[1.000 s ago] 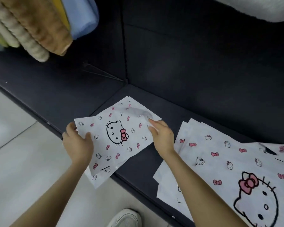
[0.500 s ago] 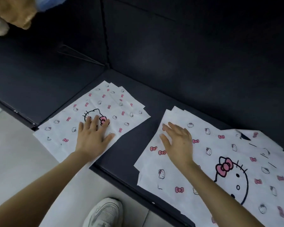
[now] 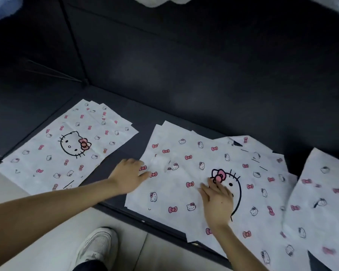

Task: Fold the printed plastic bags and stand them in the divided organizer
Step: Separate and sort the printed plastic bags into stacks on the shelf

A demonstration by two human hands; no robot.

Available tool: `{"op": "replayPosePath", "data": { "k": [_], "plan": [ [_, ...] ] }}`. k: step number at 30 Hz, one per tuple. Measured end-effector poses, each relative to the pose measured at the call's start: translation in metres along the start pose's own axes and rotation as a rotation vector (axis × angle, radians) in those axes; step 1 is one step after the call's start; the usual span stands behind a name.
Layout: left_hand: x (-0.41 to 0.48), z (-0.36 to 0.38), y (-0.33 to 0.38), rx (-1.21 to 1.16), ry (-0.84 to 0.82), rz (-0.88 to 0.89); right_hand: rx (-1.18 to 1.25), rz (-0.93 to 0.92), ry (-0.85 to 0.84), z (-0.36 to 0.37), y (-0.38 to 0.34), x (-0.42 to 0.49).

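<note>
White plastic bags printed with cat faces and pink bows lie flat on a dark shelf floor (image 3: pixel 143 116). A small stack of bags (image 3: pixel 53 151) sits at the left, overhanging the shelf's front edge. A larger spread stack (image 3: pixel 184 153) lies in the middle. My left hand (image 3: pixel 128 176) touches the left edge of that middle stack, fingers fairly straight. My right hand (image 3: pixel 216 200) lies flat on its top bag, fingertips by the big pink bow. Another bag (image 3: pixel 321 202) lies at the right. No divided organizer is in view.
Dark fabric walls (image 3: pixel 184 65) close the shelf at the back and left, with a corner pole (image 3: pixel 72 40). A pale floor (image 3: pixel 37 241) and a white shoe (image 3: pixel 95 249) are below the shelf's front edge (image 3: pixel 155 225). Pale fabric shows at the top edge.
My left hand let go of the small stack, left it flat at the left, and came over to the middle stack. My right hand slid further right across that stack's top bag.
</note>
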State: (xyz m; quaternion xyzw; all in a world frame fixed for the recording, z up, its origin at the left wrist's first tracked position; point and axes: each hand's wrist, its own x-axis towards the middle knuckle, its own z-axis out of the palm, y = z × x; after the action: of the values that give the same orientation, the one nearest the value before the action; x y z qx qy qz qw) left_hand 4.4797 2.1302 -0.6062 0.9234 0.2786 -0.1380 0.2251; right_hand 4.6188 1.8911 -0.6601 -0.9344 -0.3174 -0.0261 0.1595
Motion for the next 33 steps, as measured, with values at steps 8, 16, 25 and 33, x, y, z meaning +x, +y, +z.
{"op": "replayPosePath", "data": {
  "k": [8, 16, 25, 33],
  "plan": [
    [0.004, 0.023, 0.025, -0.383, 0.02, -0.226, 0.053, 0.023, 0.138, 0.006, -0.013, -0.014],
    [-0.018, -0.042, 0.052, -0.197, 0.489, 0.21, 0.27, 0.087, -0.159, -0.049, -0.019, -0.004],
    [-0.06, -0.135, 0.125, -0.035, 0.393, 0.874, 0.874, 0.142, -0.212, -0.206, -0.017, 0.047],
    [-0.099, -0.178, 0.176, -0.034, 0.154, 0.909, 0.984, 0.159, -0.235, -0.261, 0.02, 0.062]
  ]
}}
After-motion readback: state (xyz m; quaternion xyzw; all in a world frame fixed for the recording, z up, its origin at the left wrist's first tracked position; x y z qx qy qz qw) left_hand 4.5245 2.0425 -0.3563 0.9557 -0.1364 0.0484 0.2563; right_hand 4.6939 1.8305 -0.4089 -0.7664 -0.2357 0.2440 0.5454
